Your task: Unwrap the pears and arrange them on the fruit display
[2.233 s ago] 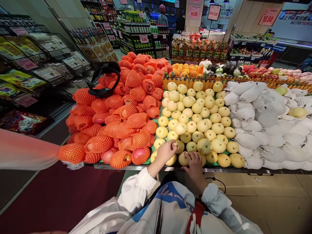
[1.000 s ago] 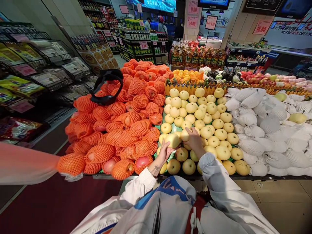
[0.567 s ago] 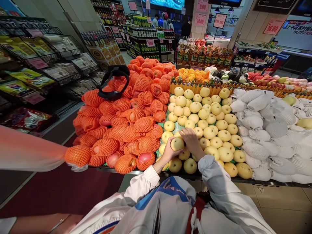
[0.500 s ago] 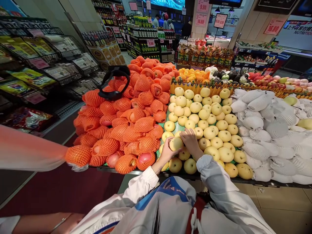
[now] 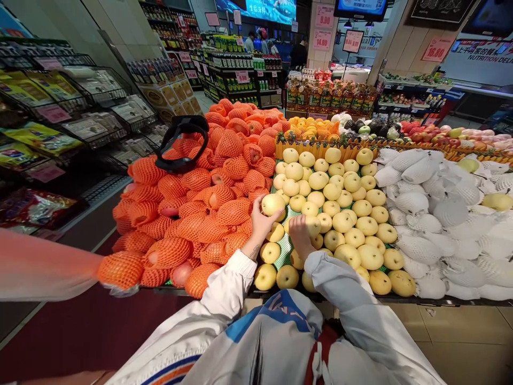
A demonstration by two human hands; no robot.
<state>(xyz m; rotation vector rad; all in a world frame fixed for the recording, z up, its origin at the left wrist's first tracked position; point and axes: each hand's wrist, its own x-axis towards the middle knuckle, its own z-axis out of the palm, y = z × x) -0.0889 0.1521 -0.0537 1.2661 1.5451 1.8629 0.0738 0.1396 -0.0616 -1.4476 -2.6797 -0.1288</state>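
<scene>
Right hand (image 5: 298, 235) fingers buried among pears (image 5: 340, 214); grip unclear.

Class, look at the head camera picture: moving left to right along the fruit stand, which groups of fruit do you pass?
Fruit in orange net sleeves → bare yellow pears → fruit in white foam sleeves.

The left hand (image 5: 258, 222) grips a pale yellow pear (image 5: 272, 203) lifted just above the left edge of the pear pile (image 5: 344, 214), beside the heap of orange-netted fruit (image 5: 200, 208). The right hand (image 5: 298, 235) lies palm down on the pears near the front edge of the display stand (image 5: 441, 302), fingers spread over them. White-netted fruit (image 5: 436, 214) fills the stand's right part, and a black strap (image 5: 180, 144) rests atop the orange heap.
</scene>
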